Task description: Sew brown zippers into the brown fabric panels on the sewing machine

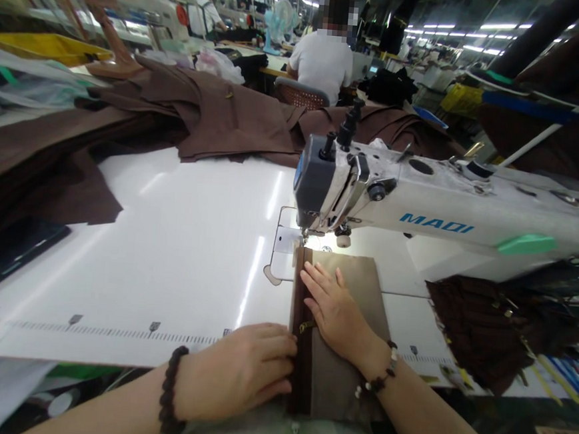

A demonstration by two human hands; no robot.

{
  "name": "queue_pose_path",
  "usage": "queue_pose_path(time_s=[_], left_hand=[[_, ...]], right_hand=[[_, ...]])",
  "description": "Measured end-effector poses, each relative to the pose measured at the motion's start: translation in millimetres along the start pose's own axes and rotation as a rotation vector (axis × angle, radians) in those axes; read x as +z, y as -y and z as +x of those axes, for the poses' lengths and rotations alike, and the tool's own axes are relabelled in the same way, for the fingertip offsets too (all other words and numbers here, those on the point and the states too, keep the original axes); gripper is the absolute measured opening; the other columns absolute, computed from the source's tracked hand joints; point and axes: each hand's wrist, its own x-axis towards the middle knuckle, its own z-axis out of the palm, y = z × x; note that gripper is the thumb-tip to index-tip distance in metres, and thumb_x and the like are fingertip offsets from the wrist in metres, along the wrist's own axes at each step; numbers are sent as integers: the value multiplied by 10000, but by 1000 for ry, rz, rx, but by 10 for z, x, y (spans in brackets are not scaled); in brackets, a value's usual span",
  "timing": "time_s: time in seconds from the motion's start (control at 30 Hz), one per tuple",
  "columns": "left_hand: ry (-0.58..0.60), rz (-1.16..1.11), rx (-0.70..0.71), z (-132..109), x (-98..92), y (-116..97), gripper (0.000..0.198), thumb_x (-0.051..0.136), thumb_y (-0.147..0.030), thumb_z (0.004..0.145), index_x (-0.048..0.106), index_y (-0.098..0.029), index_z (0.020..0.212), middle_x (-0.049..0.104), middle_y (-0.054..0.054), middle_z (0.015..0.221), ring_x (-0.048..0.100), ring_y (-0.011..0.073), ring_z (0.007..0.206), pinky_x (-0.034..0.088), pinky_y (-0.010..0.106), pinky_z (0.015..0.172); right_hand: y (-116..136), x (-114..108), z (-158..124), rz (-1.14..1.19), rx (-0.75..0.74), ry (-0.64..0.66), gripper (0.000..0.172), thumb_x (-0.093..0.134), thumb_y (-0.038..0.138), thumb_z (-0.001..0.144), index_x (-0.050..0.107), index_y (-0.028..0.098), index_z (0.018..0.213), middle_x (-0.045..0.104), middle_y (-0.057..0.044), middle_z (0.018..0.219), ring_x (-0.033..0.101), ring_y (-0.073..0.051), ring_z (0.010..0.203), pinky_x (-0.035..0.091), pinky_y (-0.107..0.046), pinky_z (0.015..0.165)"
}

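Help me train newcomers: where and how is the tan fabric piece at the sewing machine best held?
The tan fabric piece lies flat, far end under the machine head, so probably come from the near side: right hand flat on top, left hand pinching the zipper edge.

Left of my left hand the white surface lay bare and wide, open from the near edge up to the heap of brown cloth that walled off its far side. A second brown cloth spilled in over the left edge and narrowed the way from there. Ahead of my right hand the sewing machine hung its head low over the tan panel, leaving only a slim gap at the needle. Its long arm closed off the right side behind the panel. A bundle of dark brown pieces blocked the near right, with a narrow strip of bare surface between it and the panel.
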Motion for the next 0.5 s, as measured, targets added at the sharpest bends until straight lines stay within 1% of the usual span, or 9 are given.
queue_pose_path(time_s=[0.07, 0.13, 0.2, 0.27, 0.37, 0.5], left_hand=[[-5, 72, -63, 78, -94, 134, 153, 466, -188, 905, 603, -125, 930, 601, 75, 965, 566, 170, 911, 494, 306, 864], [-37, 193, -121, 170, -152, 318, 172, 497, -175, 887, 582, -103, 1018, 590, 110, 1035, 559, 200, 961, 494, 343, 859], [-54, 305, -138, 256, -167, 508, 245, 542, -177, 861, 554, -71, 1082, 572, 148, 1098, 540, 237, 1029, 478, 383, 884], [-47, 367, -130, 318, -149, 659, 294, 576, -189, 843, 543, -59, 1104, 561, 164, 1135, 523, 256, 1072, 455, 401, 916], [-10, 409, -118, 367, -100, 772, 304, 584, -218, 843, 547, -65, 1103, 560, 154, 1148, 517, 256, 1086, 424, 403, 948], [12, 459, -118, 411, -58, 808, 332, 564, -265, 859, 534, -66, 1124, 546, 147, 1165, 504, 261, 1091, 394, 408, 964]], right_hand=[[-4, 4, -1, -6, -4, 0, 439, 323, 174, 894, 386, 156, 1327, 336, -90, 1411, 281, -221, 1320, 227, -555, 1067], [-6, 9, -1, -13, -9, -1, 433, 332, 169, 889, 405, 156, 1315, 342, -92, 1408, 286, -226, 1317, 237, -553, 1063], [-6, 12, -1, -18, -12, -1, 433, 342, 173, 887, 407, 159, 1315, 344, -94, 1407, 287, -231, 1317, 243, -555, 1060], [-2, 13, 1, -22, -13, 1, 447, 346, 168, 883, 391, 158, 1328, 343, -97, 1407, 288, -237, 1316, 244, -563, 1055], [-4, 15, 5, -26, -19, 12, 464, 344, 150, 873, 378, 158, 1336, 347, -98, 1404, 291, -246, 1314, 247, -577, 1047], [-51, 13, 23, -34, -18, 21, 465, 338, 149, 874, 374, 154, 1337, 341, -100, 1407, 284, -250, 1317, 251, -586, 1040]])
